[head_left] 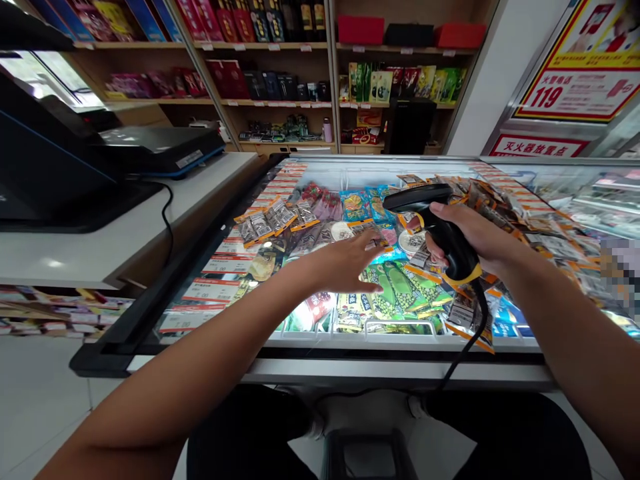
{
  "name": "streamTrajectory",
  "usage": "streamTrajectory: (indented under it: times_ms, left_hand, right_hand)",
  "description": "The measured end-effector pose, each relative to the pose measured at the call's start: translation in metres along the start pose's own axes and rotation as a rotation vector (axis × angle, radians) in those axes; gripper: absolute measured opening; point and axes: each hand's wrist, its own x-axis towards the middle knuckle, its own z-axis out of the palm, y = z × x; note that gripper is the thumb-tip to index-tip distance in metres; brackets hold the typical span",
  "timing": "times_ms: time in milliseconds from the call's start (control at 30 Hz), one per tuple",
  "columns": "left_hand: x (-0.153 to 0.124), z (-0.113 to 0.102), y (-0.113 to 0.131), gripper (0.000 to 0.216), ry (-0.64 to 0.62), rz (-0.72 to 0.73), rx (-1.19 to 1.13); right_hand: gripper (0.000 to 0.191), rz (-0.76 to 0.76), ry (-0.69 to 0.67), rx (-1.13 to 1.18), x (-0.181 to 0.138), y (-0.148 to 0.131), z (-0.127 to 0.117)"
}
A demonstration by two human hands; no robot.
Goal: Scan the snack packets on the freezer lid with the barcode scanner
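Scanner (453, 243), black with yellow trim, held in right hand (475, 233): fingers wrapped round the handle, thumb up near the head. Scanner head points toward freezer's left edge, above the middle of the glass top. Cable (483, 320) drops from handle base over freezer's near edge.

Left hand (350, 260) wide, fingers spread, thumb apart, nothing gripped; reaches over the middle of the glass. Single snack packet (367, 228), brown/orange, right by its fingertips; can't tell if touching.

Freezer (350, 369) has white near rim, dark frame along left edge. On top: small row of packets (275, 220), orange-edged, overlapping, toward left edge; much bigger loose heap (545, 240) on the right side, running from far edge down toward near edge. Price labels (213, 290) line the left edge. Under the glass: green packs (405, 287) near the near edge, blue packs (356, 205) farther back.

Counter (60, 257) along freezer's left, flat dark device (160, 143) at its far end. Shelves (265, 45) with boxes and bottles past freezer's far edge. Red-and-white sign (575, 93), "119", beyond far right part.
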Motion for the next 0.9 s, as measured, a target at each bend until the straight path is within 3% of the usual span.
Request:
streamTrajectory:
  times_ms: [133, 600, 733, 900]
  left_hand:
    - [-0.001, 0.009, 0.008, 0.099, -0.089, 0.003, -0.006]
    - [-0.001, 0.008, 0.002, 0.088, -0.052, 0.030, 0.028]
    - [0.002, 0.004, -0.010, 0.076, 0.029, -0.156, 0.150]
    - [-0.004, -0.001, -0.060, 0.083, 0.137, -0.524, 0.209]
  right_hand:
    - [0.053, 0.044, -0.039, -0.010, -0.001, 0.000, -0.002]
    - [0.052, 0.110, -0.003, 0.012, -0.002, 0.000, 0.000]
    - [0.049, 0.073, 0.074, -0.003, 0.000, 0.000, -0.005]
    - [0.049, 0.008, 0.138, 0.062, 0.005, 0.001, -0.018]
